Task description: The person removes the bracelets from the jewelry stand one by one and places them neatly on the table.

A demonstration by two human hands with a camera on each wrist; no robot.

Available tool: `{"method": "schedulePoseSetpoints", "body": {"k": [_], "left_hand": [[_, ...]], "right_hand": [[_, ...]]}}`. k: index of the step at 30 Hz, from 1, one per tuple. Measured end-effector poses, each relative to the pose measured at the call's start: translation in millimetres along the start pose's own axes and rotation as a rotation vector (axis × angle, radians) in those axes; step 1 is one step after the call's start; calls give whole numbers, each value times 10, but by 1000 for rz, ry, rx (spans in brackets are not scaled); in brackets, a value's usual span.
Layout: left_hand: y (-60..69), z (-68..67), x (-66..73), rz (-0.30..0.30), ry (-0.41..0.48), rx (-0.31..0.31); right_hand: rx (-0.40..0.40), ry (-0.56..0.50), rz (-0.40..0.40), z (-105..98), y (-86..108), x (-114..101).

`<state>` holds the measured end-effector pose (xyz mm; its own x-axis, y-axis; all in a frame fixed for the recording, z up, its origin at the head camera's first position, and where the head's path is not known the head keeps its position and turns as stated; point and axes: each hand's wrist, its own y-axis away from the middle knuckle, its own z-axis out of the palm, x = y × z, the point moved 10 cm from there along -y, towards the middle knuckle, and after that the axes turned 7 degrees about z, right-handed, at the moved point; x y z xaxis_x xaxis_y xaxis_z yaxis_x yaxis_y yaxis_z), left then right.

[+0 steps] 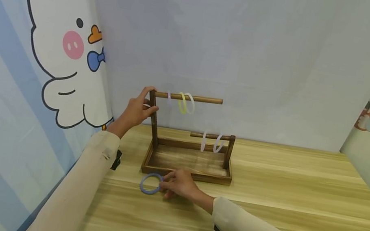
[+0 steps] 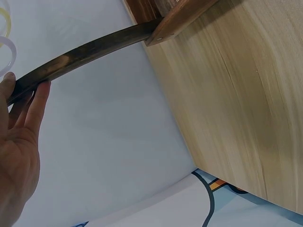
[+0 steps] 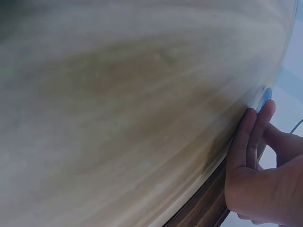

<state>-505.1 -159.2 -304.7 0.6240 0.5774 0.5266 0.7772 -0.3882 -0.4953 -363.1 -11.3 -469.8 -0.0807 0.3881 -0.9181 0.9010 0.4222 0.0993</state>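
A dark wooden rack [image 1: 153, 126] with a tray base and two posts stands on the table, each post bearing a horizontal bar. My left hand [image 1: 137, 111] grips the top of the tall left post, thumb on one side and fingers on the other; the left wrist view shows the same hold on the post [image 2: 80, 56]. In front of the tray, my right hand [image 1: 180, 184] pinches the right edge of a blue ring [image 1: 144, 189]. Much of that ring is hidden in the right wrist view, where a blue bit [image 3: 266, 97] shows at the fingertips.
On the upper bar hang a purple ring [image 1: 169, 97], a yellow ring [image 1: 182, 103] and a white ring [image 1: 191, 106]. Two pale rings, one of them this ring [image 1: 204, 141], hang on the lower bar. A grey curtain [image 1: 272, 65] rises behind the wood-grain table [image 1: 286, 191].
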Motion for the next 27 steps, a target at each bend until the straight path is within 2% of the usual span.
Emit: {"method": "schedulePoseSetpoints", "body": {"k": [12, 27], "left_hand": [[5, -8, -2, 0, 2, 2], [5, -2, -19, -10, 13, -4]], "right_hand": [[-16, -12, -3, 6, -10, 12], [-79, -54, -19, 26, 17, -20]]}}
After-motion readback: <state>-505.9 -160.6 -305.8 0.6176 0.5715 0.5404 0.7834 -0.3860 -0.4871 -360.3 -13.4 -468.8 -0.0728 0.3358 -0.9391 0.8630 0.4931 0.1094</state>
